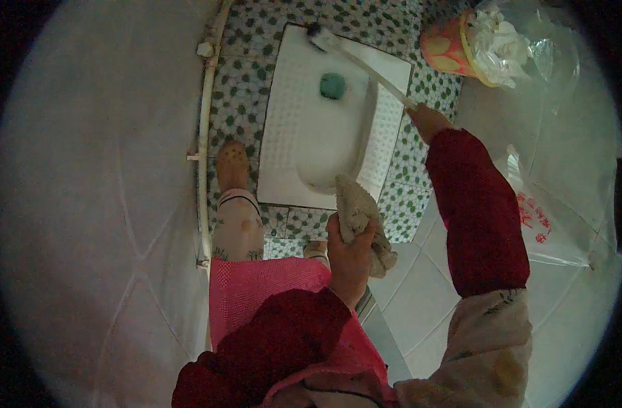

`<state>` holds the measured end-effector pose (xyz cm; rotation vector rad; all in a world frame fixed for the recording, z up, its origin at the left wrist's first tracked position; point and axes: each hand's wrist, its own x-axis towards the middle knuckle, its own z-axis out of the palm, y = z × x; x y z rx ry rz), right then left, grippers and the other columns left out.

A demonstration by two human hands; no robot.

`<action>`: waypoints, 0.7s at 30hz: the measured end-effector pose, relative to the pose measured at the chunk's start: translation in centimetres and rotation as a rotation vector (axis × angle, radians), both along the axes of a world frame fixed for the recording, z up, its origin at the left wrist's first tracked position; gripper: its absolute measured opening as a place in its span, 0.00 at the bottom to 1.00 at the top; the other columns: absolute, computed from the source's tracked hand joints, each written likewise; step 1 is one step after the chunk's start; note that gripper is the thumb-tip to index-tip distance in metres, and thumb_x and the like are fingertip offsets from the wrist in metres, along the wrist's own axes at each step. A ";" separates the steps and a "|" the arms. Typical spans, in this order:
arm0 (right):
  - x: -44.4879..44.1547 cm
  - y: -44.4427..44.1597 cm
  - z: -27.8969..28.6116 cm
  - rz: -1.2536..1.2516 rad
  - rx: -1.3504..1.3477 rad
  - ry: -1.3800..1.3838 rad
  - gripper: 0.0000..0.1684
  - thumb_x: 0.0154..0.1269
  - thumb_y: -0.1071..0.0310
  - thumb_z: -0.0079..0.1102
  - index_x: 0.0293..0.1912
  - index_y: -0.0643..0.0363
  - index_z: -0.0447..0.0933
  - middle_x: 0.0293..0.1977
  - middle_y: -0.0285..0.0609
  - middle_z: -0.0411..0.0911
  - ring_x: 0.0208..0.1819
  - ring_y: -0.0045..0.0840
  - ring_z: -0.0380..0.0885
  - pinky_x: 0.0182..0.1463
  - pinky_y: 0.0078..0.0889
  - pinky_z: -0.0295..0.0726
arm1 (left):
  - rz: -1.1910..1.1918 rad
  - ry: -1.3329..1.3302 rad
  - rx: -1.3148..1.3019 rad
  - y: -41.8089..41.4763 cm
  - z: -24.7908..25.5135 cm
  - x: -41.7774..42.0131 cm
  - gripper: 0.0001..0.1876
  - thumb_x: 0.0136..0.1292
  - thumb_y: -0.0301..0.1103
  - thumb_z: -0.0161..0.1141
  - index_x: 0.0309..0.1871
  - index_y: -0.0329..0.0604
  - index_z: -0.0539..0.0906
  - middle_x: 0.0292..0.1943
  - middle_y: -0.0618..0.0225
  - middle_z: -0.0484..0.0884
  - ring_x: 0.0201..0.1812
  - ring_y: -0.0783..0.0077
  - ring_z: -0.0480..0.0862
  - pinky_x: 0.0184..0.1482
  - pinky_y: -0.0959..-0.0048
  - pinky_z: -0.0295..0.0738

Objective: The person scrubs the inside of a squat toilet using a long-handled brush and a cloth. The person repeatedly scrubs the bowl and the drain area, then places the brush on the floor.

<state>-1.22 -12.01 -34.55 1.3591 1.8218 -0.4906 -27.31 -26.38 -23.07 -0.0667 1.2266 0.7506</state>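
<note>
My right hand (430,121) grips the end of a pale long-handled brush (374,75), whose dark-bristled head lies over the far edge of a white squat toilet (283,127). A round green thing (333,85) sits in the far part of the basin. My left hand (352,255) is closed around a crumpled beige cloth (359,204), held above the near right corner of the toilet. Dark red sleeves cover both forearms.
An orange-red bin (443,46) full of crumpled paper, with a clear bag, stands at the upper right. A white pipe (205,127) runs along the left wall. A clear plastic bag with red writing (550,224) hangs at right. One foot in a brown clog (233,166) stands left of the toilet.
</note>
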 end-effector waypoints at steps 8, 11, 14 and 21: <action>9.7 -5.4 0.8 0.012 0.035 -0.159 0.17 0.70 0.62 0.39 0.53 0.62 0.64 0.42 0.50 0.73 0.37 0.35 0.77 0.40 0.38 0.78 | 0.034 0.046 -0.033 1.2 0.4 -1.3 0.19 0.59 0.31 0.60 0.51 0.40 0.66 0.41 0.69 0.74 0.39 0.77 0.76 0.38 0.77 0.74; 0.7 0.9 0.1 -0.827 0.001 0.219 0.16 0.70 0.60 0.40 0.48 0.61 0.67 0.34 0.45 0.77 0.33 0.36 0.78 0.39 0.38 0.78 | 0.006 0.019 -0.080 1.0 0.1 -0.8 0.20 0.59 0.31 0.61 0.51 0.40 0.66 0.41 0.68 0.74 0.39 0.77 0.76 0.38 0.77 0.74; -2.2 2.9 -0.8 -0.697 0.058 -0.050 0.26 0.70 0.49 0.37 0.49 0.64 0.65 0.30 0.45 0.75 0.29 0.35 0.77 0.32 0.40 0.75 | -0.059 0.078 0.027 1.2 0.4 -0.4 0.20 0.59 0.31 0.61 0.51 0.40 0.66 0.42 0.68 0.74 0.40 0.78 0.75 0.39 0.78 0.74; 10.4 -3.4 -0.2 -0.272 -0.041 -0.144 0.15 0.70 0.62 0.39 0.48 0.62 0.66 0.37 0.49 0.71 0.31 0.35 0.76 0.35 0.38 0.77 | -0.037 0.027 -0.056 1.9 0.7 -0.6 0.20 0.59 0.30 0.60 0.52 0.40 0.65 0.42 0.68 0.73 0.41 0.77 0.75 0.41 0.78 0.73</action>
